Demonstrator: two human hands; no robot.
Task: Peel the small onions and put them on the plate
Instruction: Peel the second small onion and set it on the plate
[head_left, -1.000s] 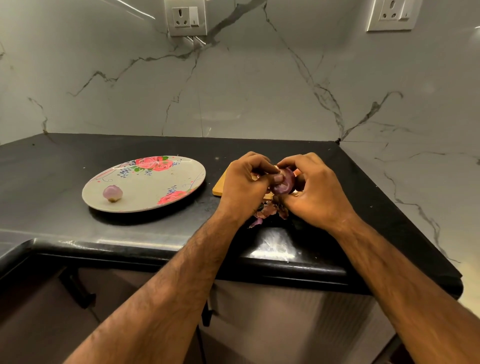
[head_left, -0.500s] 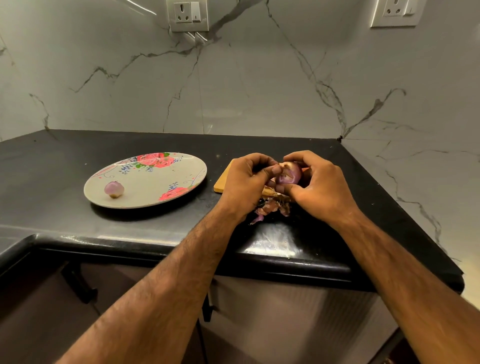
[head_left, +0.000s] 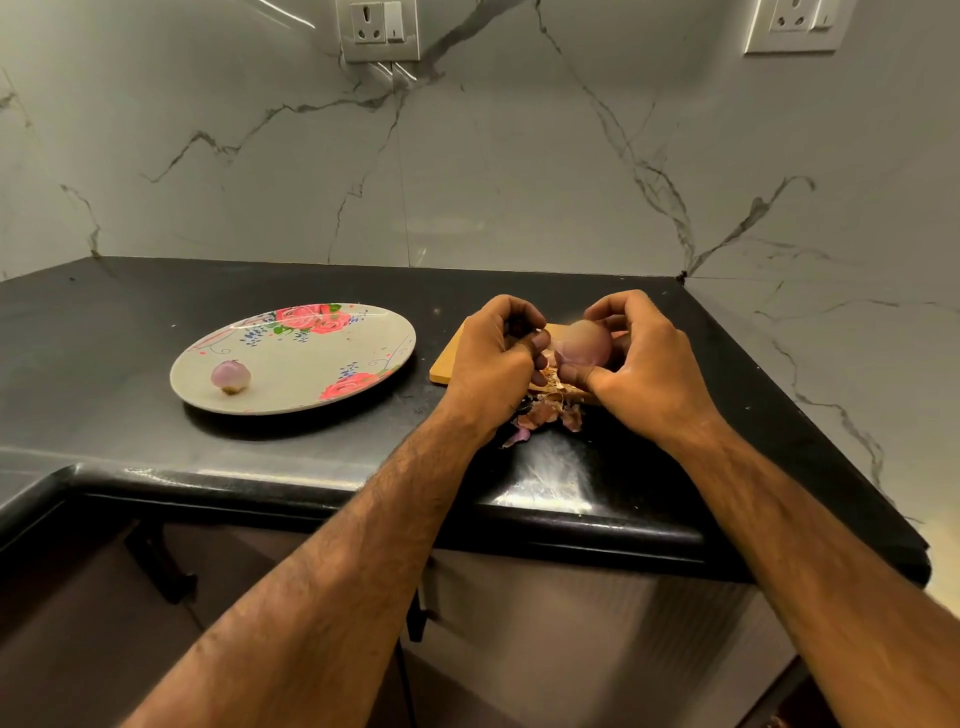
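Note:
My right hand grips a small onion with pale pink flesh showing, held above a wooden board. Beside it, my left hand has curled fingers and its thumb at the onion's left side, pinching at the skin there. A heap of purple and brown onion skins lies under both hands on the counter. To the left stands a flowered plate with one peeled small onion on its left part.
The black counter runs to a rounded front edge and ends at the marble wall on the right. Wall sockets sit high on the marble backsplash. Cabinet fronts lie below the counter.
The onion has turned in my fingers and shows more pale peeled flesh than before. Both hands stay above the board.

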